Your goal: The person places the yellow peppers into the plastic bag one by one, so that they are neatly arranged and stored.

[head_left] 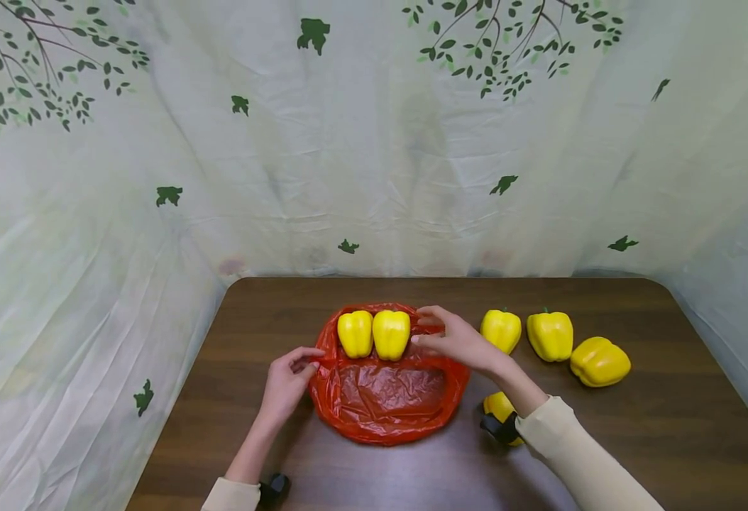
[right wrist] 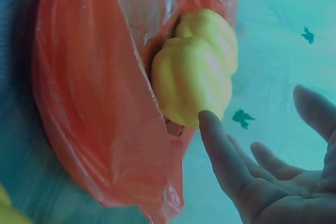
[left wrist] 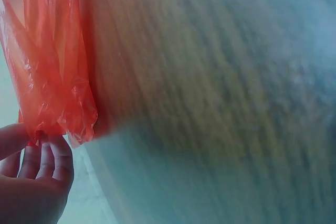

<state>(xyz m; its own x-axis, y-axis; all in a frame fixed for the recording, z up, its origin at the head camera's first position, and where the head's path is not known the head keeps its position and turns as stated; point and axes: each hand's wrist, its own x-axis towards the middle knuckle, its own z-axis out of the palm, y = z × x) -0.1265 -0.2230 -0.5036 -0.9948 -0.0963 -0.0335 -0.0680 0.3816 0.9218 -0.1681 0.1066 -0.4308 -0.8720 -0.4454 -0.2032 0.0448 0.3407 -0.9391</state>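
Left hand [head_left: 287,383], on my feed, pinches the left edge of the red bag [head_left: 377,431]; the right hand [head_left: 455,339] has its fingers spread wide at the bag's far right rim, and I can't tell if they touch it. Two yellow peppers [head_left: 391,335] sit side by side inside the bag. Right of the bag, on the surface [head_left: 680,419], I count three more peppers [head_left: 550,336], plus a fourth pepper [head_left: 497,404] partly hidden behind black wrist gear [head_left: 500,429]
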